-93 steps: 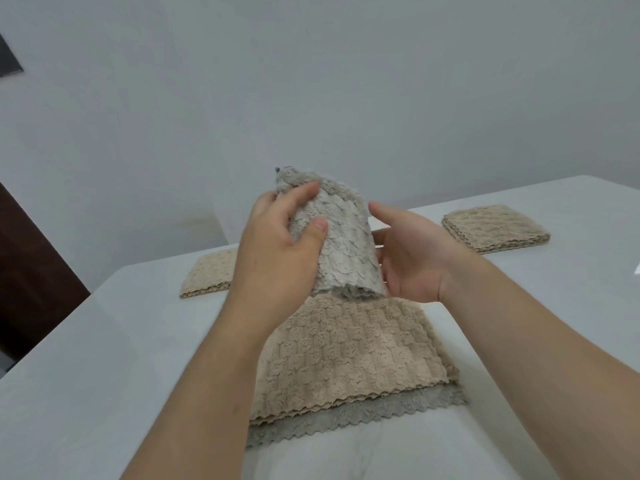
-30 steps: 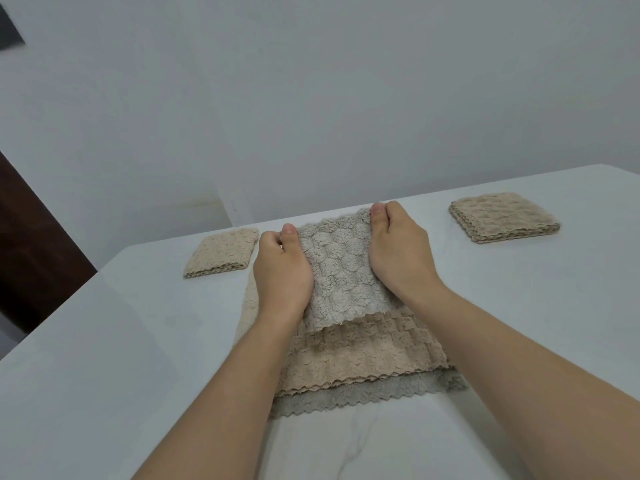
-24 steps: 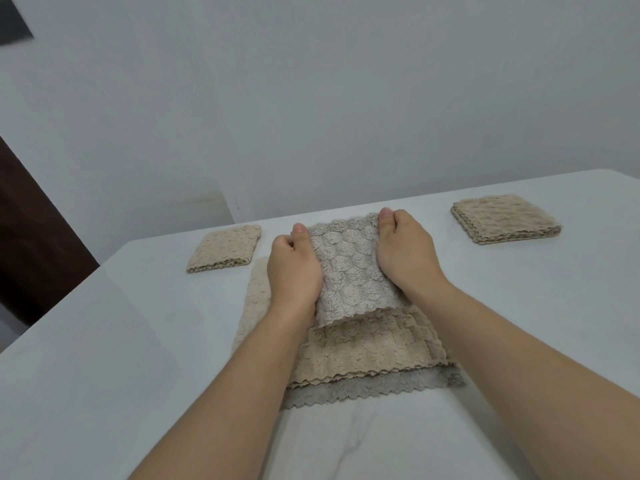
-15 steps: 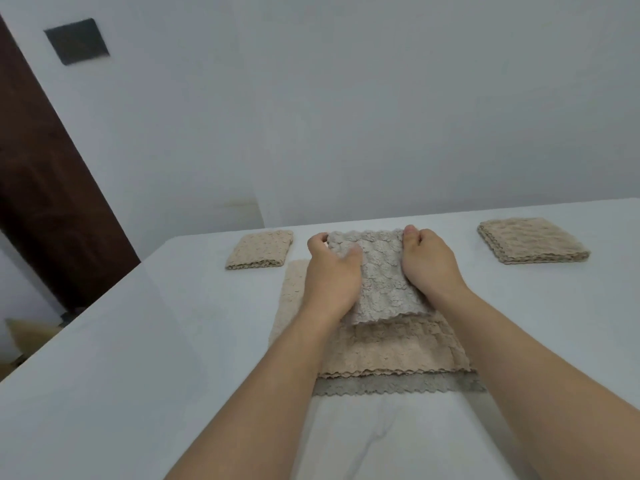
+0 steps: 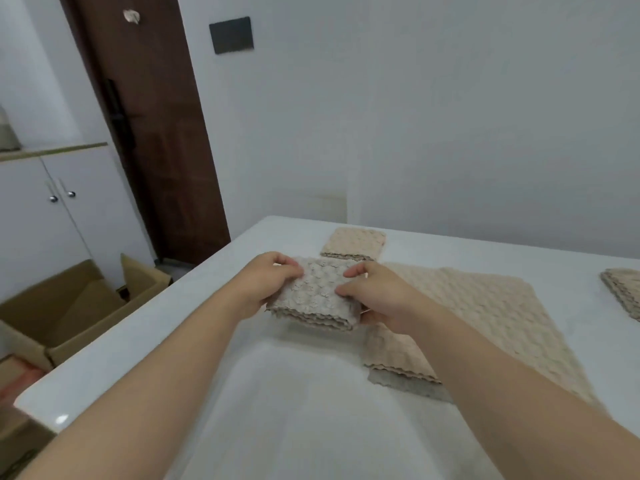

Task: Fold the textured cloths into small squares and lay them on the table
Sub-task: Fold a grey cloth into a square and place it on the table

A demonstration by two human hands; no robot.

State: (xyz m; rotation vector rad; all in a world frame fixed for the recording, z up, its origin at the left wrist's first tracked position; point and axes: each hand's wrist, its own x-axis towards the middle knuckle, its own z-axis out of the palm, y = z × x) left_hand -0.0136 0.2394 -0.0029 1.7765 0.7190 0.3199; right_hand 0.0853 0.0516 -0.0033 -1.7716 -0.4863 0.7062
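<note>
— Grey folded cloth [image 5: 313, 299]: position?
— Centre of the frame, between my two hands, over the white table [image 5: 277, 403]. It is folded small, with the layered scalloped edges facing me. There is shadow on the table under its near edge. I cannot tell whether it touches the surface.
— Left hand?
— My left hand [image 5: 265, 284] grips the cloth's left side, fingers curled over onto the top face. What lies beneath is hidden. The forearm comes in from the lower left of the frame.
— Right hand?
— My right hand [image 5: 375, 294] pinches the right side, with two digits on the top face and the rest curled under the edge. The forearm enters from the lower right, crossing above the pile.
— Which pile?
— Unfolded beige cloth [image 5: 478, 306], spread flat right of centre, with a lower grey cloth [image 5: 408, 386] showing under its near edge.
— Other squares?
— Beige folded square [image 5: 353, 242] on the table, just beyond my hands. A folded stack [image 5: 623, 292] lies at the right edge of the frame, partly cut off.
— Surroundings?
— Brown door [image 5: 156, 133] upper left, white cabinet [image 5: 41, 216] far left, open cardboard box [image 5: 69, 306] on the floor, dark plate [image 5: 231, 34] on the wall at top.
</note>
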